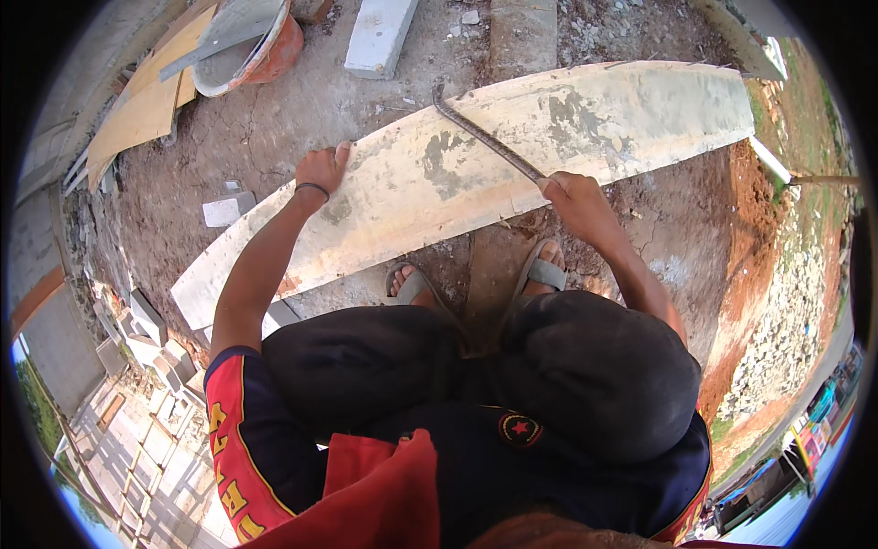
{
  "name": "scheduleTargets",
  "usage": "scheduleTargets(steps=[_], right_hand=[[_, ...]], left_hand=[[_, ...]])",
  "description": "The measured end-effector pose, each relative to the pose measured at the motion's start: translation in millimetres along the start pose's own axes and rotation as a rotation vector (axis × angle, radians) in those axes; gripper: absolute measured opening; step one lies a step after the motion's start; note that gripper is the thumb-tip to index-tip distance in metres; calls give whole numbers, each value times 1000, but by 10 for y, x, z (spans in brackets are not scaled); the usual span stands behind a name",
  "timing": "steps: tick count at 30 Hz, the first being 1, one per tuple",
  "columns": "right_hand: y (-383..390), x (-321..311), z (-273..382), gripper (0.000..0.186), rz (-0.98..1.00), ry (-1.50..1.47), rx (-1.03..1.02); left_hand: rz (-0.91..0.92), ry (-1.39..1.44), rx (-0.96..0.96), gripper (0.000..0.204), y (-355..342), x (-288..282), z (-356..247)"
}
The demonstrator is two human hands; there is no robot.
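A long pale board (384, 220) with grey patches and small spikes, apparently nails, along its far edge lies across the ground before my feet. My left hand (322, 172) has its fingers curled over that far edge, left of centre. My right hand (574, 199) holds a ribbed steel bar (494, 146) near the board's near edge. The bar crosses the board diagonally, and its bent end rests at the far edge, right of my left hand.
Beyond the board are a light block (377, 37), a reddish tub (270, 59) and plywood sheets (137, 123). A small broken block (224, 209) lies at the left. Stacked blocks (165, 352) lie further left, and reddish soil (741, 265) runs along the right.
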State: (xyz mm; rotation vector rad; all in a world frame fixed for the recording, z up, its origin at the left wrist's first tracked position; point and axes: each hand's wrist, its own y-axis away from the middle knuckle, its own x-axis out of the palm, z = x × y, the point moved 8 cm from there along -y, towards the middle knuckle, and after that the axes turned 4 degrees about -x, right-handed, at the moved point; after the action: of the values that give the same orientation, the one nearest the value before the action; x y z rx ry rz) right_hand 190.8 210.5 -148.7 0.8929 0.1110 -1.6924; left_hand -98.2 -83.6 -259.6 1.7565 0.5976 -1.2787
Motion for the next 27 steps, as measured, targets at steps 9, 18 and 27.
scheduleTargets(steps=[9, 18, 27], right_hand=[[226, -268, 457, 38, -304, -287, 14], [54, -137, 421, 39, -44, -450, -35], [89, 271, -487, 39, 34, -495, 412]], left_hand=[[14, -5, -31, 64, 22, -23, 8], [48, 7, -44, 64, 23, 94, 93], [75, 2, -29, 66, -65, 138, 43]])
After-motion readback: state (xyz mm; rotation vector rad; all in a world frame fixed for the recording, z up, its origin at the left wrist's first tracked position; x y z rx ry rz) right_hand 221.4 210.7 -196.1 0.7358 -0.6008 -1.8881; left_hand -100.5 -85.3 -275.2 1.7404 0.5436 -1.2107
